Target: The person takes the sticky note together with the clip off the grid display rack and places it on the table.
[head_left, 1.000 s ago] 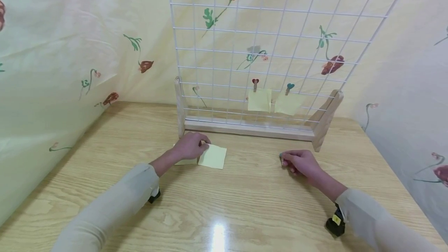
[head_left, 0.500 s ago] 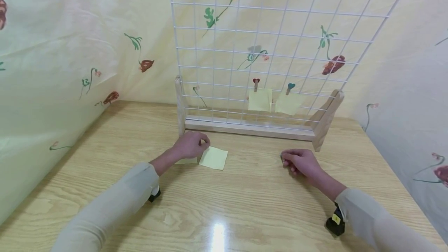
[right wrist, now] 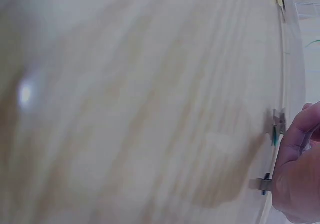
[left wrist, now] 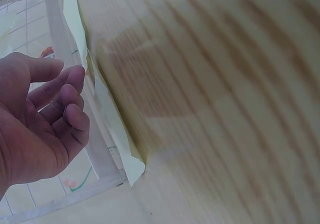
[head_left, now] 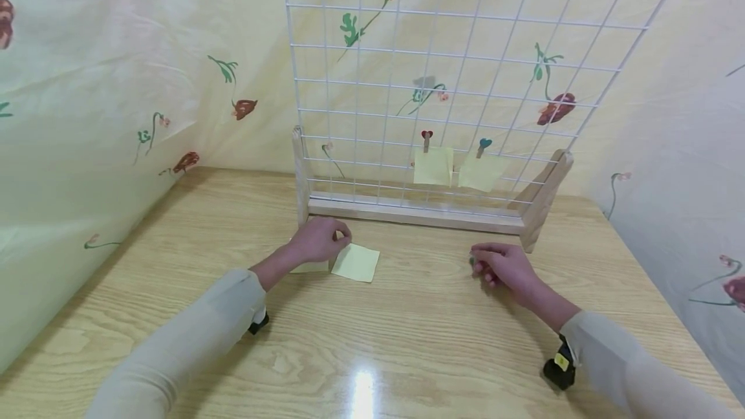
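Note:
My left hand (head_left: 319, 239) hovers at two pale yellow paper notes on the table, its fingers loosely curled. In the left wrist view, the fingertips (left wrist: 76, 77) are beside the edge of the right note (head_left: 356, 262); contact is unclear. The left note (head_left: 310, 268) is partly covered by the hand. Farther right, my right hand (head_left: 505, 267) is low over the table with thumb and index apart. A small green-tipped clothespin (right wrist: 276, 126) lies by its fingertips, and a second clothespin (right wrist: 265, 184) is beside the hand in the right wrist view.
A white wire grid (head_left: 361, 109) stands behind in a wooden base (head_left: 407, 213). Two yellow notes, one (head_left: 433, 167) under a red heart clothespin (head_left: 427, 137) and one (head_left: 482, 171) under a teal heart clothespin (head_left: 484, 145), hang there. Floral cloth (head_left: 105, 83) surrounds the wooden table (head_left: 326, 348).
The right note has slid slightly toward the person, and my left fingertips have come off its corner. My right index finger has lifted a little, opening its gap from the thumb.

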The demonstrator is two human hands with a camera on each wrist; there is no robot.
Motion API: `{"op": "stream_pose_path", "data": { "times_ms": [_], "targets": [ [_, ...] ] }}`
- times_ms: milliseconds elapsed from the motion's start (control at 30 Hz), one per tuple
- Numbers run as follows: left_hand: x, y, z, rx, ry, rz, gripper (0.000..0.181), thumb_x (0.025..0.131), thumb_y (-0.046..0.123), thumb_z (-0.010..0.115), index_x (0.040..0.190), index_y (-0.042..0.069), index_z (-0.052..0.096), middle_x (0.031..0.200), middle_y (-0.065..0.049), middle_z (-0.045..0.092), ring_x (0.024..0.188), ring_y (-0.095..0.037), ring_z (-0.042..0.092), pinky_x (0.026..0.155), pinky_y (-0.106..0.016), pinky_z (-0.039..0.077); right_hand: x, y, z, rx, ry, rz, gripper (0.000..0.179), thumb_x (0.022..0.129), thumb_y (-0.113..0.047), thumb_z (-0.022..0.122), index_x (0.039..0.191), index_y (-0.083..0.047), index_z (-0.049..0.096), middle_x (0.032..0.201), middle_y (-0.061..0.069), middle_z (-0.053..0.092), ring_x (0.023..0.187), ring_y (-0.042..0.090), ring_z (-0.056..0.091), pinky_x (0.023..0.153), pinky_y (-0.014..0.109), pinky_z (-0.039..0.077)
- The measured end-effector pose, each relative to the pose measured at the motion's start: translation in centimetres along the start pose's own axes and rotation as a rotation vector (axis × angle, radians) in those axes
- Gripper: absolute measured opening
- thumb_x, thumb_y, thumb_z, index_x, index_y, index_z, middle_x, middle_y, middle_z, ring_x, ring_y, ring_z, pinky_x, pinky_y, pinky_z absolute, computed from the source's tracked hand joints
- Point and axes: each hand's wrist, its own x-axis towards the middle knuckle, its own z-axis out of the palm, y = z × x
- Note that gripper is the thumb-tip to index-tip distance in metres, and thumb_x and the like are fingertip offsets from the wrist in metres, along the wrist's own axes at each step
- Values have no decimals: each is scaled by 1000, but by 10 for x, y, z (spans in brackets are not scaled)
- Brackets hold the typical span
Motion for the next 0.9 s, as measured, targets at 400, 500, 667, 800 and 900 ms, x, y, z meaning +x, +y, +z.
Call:
{"op": "stream_pose_path", "data": {
  "times_ms": [400,500,667,800,900],
  "targets": [
    [12,7,-11,-55,52,24,22,95,20,59,105,6,72,71,2,65,56,-9,53,48,-20,41,3,-18,-7,-5,8,-71,48,99,-24,54,132,11,48,70,-6,61,53,4,49,45,19,40],
    [18,11,-13,-85,85,32,23,95,21,59,106,6,72,78,-1,69,60,-9,57,50,-21,43,4,-24,-7,-6,19,-83,49,99,-26,55,132,10,50,70,-6,61,52,4,48,45,19,40],
    [24,20,-12,-149,96,43,23,95,22,59,108,8,72,92,-5,72,77,-13,64,60,-24,50,6,-36,-4,-45,43,-96,51,99,-29,55,132,9,50,71,-8,63,53,4,47,48,20,40],
    [29,27,-9,-192,97,67,25,95,21,58,111,7,70,96,-6,73,85,-18,67,68,-27,54,8,-45,0,-80,45,-127,50,99,-28,54,132,9,50,74,-8,64,53,5,47,49,20,39],
    [35,32,-7,-250,101,63,27,96,22,57,115,6,68,102,-8,72,91,-20,68,73,-29,56,10,-53,1,-92,43,-154,47,100,-26,52,132,8,51,78,-7,66,56,6,47,51,20,40]
  ]
}}
